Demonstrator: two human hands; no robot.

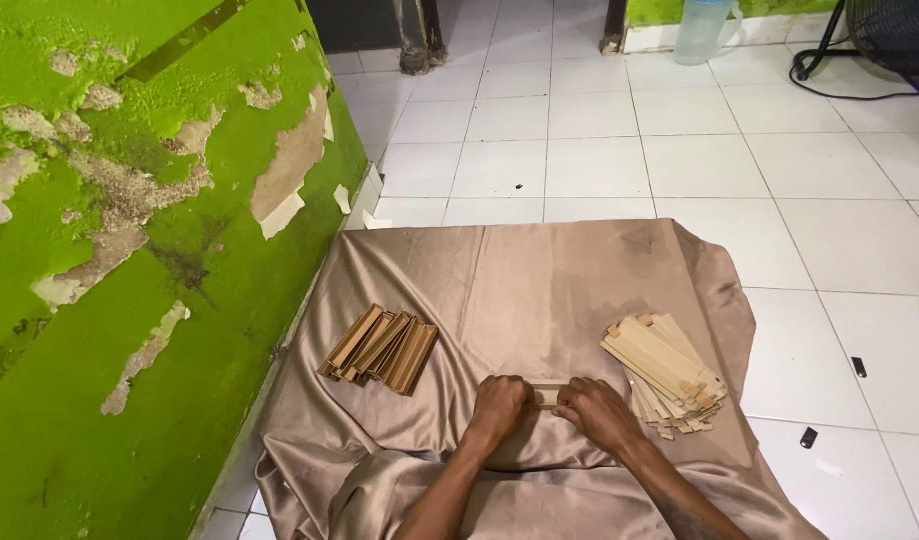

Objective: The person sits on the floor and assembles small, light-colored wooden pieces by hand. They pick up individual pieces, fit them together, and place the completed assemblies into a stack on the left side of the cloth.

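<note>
Pinching one flat cardboard strip (pixel 547 394) between our left hand (pixel 499 408) and right hand (pixel 597 410), both closed on its ends, we risk creasing it crookedly on the slippery satin cloth (pixel 539 280) beneath.

Bare cloth (pixel 539 290) ahead; folded stack (pixel 379 348) left; flat stack (pixel 664 372) right.

Small flat tan cardboard strip (pixel 547 393), lies crosswise on the beige cloth (pixel 539 290), front centre. Left hand (pixel 499 408) covers its left end, right hand (pixel 597 410) its right end; only the short middle part shows between them. Lies flat on the cloth; fold state hidden by the hands.
</note>
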